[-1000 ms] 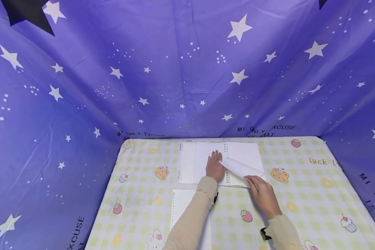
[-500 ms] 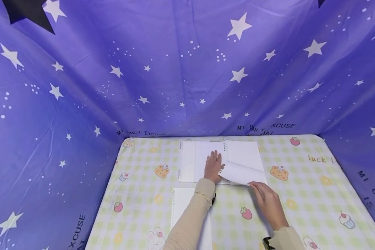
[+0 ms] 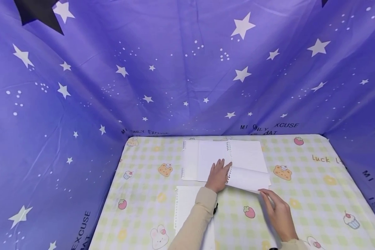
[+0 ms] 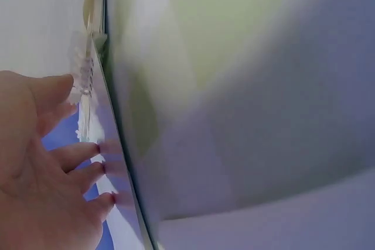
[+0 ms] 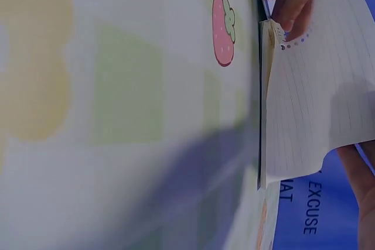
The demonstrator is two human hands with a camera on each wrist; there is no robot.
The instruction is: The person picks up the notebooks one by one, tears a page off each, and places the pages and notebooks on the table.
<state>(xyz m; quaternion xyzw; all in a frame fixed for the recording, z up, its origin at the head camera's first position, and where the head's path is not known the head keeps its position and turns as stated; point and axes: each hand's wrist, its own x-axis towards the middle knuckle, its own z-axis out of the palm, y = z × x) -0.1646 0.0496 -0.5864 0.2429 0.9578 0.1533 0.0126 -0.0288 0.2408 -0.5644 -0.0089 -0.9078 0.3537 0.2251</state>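
A spiral notebook (image 3: 248,152) lies open at the back of the table, with its coil (image 3: 228,145) down the middle. My left hand (image 3: 218,176) rests by the lower part of the coil, fingers spread over the left page; in the left wrist view its fingertips (image 4: 104,198) touch the paper. A lined sheet (image 3: 248,178) with punched holes along its left edge lies over the lower right page, pulled toward me. My right hand (image 3: 278,211) pinches its near right corner between thumb and fingers. In the right wrist view, the same sheet (image 5: 316,103) bends upward.
Another hole-edged sheet (image 3: 182,208) lies nearer me, partly under the left sleeve (image 3: 193,215). A checked cloth (image 3: 143,194) with cartoon prints covers the table. Purple star-printed curtains (image 3: 187,69) stand behind it and on both sides.
My right hand has drawn the sheet's corner toward me and to the right, uncovering more of the lined page beneath. The left hand has slid a little nearer along the coil.
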